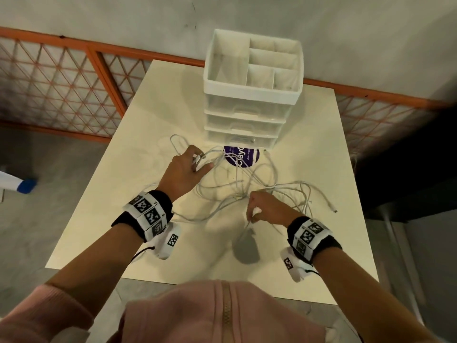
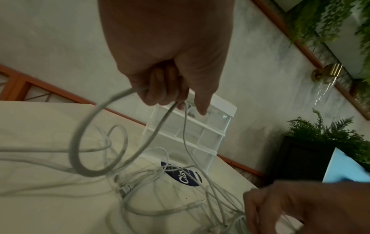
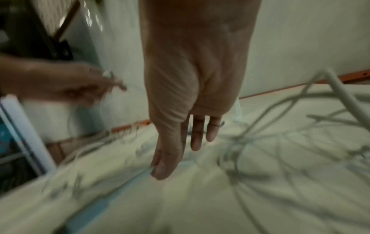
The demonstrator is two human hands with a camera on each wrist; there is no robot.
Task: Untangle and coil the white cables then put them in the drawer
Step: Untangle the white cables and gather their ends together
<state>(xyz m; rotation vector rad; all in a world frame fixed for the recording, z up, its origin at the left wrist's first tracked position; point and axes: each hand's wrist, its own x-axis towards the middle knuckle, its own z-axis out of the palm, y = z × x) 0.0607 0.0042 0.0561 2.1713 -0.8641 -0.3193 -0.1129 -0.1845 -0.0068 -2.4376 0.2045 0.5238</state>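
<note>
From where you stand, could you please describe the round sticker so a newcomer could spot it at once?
Start at the white drawer unit at the table's far edge. Directly before its bottom drawer lies the sticker, flat on the tabletop under strands of the white cables. It is the only dark purple disc with white lettering.

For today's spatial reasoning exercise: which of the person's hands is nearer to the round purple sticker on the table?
Left. The left hand grips cable just beside the purple sticker, to its left. The right hand is farther, nearer the person.
</note>
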